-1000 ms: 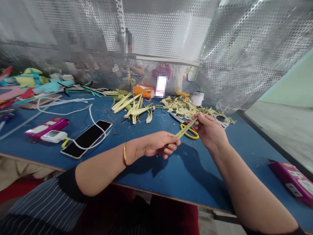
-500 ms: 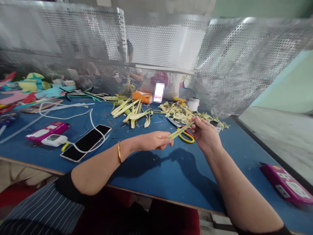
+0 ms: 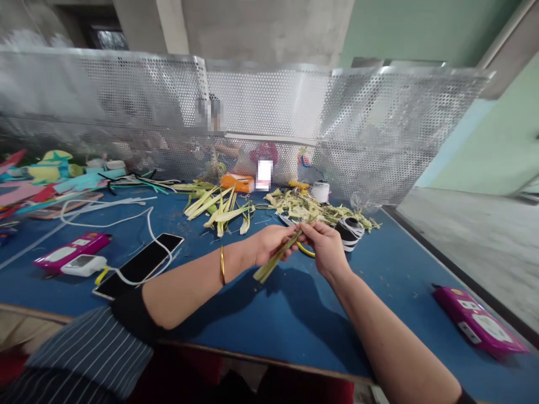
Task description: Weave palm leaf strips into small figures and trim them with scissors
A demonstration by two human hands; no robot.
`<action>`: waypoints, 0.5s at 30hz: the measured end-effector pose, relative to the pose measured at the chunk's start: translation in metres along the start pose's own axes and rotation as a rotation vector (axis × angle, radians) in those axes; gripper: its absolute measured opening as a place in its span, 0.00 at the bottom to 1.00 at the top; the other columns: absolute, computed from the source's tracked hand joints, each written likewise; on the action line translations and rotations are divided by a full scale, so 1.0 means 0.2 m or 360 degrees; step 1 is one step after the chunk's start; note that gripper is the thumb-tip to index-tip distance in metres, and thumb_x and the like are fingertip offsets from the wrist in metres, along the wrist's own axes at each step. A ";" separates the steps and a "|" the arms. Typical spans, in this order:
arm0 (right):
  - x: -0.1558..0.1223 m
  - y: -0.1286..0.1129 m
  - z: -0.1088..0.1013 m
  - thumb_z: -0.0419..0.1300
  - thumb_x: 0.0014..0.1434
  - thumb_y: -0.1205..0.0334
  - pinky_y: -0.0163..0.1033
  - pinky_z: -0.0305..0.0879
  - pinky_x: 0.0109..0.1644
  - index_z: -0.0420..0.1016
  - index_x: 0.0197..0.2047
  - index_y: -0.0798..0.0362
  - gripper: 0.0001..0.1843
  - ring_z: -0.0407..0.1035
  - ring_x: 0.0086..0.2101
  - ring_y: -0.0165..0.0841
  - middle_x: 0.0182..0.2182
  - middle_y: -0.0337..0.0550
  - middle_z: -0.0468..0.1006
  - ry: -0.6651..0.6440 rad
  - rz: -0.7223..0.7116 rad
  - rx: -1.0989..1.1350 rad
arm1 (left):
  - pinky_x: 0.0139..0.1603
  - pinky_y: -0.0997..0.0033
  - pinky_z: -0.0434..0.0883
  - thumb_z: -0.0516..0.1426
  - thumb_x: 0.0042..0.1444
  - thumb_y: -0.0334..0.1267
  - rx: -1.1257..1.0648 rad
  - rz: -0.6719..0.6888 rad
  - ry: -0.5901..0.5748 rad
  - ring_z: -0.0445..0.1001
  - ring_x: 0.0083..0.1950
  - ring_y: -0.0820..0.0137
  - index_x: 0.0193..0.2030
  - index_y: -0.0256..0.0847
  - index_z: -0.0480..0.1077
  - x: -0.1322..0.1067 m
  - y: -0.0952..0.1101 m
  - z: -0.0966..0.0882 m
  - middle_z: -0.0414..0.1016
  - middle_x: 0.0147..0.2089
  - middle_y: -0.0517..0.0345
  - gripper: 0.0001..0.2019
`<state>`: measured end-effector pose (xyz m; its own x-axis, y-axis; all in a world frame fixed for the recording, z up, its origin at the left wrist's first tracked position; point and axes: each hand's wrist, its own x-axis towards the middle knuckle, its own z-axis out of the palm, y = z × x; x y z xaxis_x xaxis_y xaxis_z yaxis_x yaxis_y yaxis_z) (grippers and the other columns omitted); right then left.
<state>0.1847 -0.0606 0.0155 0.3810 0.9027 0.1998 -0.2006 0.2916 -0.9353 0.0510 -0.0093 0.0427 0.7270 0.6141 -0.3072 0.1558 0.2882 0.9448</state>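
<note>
Held the leaf strips (image 3: 269, 268) slantwise above the table (image 3: 261, 331), pinched near the far end by the right hand (image 3: 328, 246), midway by the left hand (image 3: 270, 242); probably needed light, even pressure against splitting.

You are holding the leaf strips (image 3: 273, 262) over the table (image 3: 269, 331), your left hand (image 3: 269, 244) and right hand (image 3: 324, 244) side by side. Behind them the scissors (image 3: 306, 251) are lying partly hidden, with the spool (image 3: 350, 234) standing to the right. Scraps (image 3: 303, 205) are lying farther back, leaves (image 3: 223, 216) to their left. A phone (image 3: 141, 264) is resting at your left; a power strip (image 3: 475, 322) is lying far right. Behind everything, a screen (image 3: 261, 101) is standing.
</note>
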 end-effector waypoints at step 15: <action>0.02 0.04 -0.02 0.74 0.38 0.52 0.36 0.58 0.34 0.73 0.17 0.53 0.17 0.64 0.27 0.29 0.21 0.38 0.73 0.0005 0.0208 0.0112 | 0.25 0.71 0.45 0.57 0.54 0.55 0.0459 0.0327 0.0070 0.48 0.21 0.78 0.24 0.36 0.69 0.05 -0.01 -0.10 0.61 0.20 0.64 0.21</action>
<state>0.1883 -0.0564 0.0066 0.3501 0.9336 0.0764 -0.3113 0.1929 -0.9305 0.0434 0.0108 0.0351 0.7343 0.6705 -0.1058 0.1962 -0.0604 0.9787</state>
